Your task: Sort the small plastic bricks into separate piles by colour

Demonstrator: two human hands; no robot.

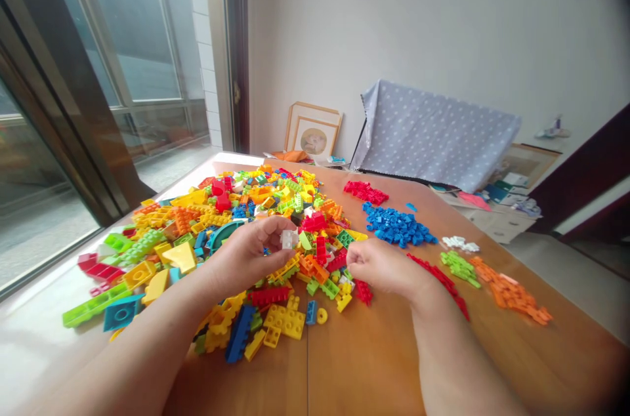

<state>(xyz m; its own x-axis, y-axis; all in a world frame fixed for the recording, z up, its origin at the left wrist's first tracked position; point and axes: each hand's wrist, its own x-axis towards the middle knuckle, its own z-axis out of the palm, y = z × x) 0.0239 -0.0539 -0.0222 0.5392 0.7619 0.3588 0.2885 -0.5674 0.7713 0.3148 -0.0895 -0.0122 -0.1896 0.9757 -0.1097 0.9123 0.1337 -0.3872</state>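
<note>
My left hand (256, 252) holds a small white brick (289, 239) between thumb and fingers, above a large heap of mixed bricks (187, 219). Close by on the right, my right hand (377, 263) is closed at the heap's right edge, near red bricks (337, 261); whatever its fingers hold is hidden. A yellow plate brick (284, 322), a small blue brick (311, 312) and a round yellow piece (321, 316) lie at the heap's front.
Sorted piles of red (365, 192), blue (396, 225), white (460, 244), green (459, 268) and orange bricks (512, 291) lie on the right of the wooden table (364, 363). A red row (440, 281) runs beside my right forearm.
</note>
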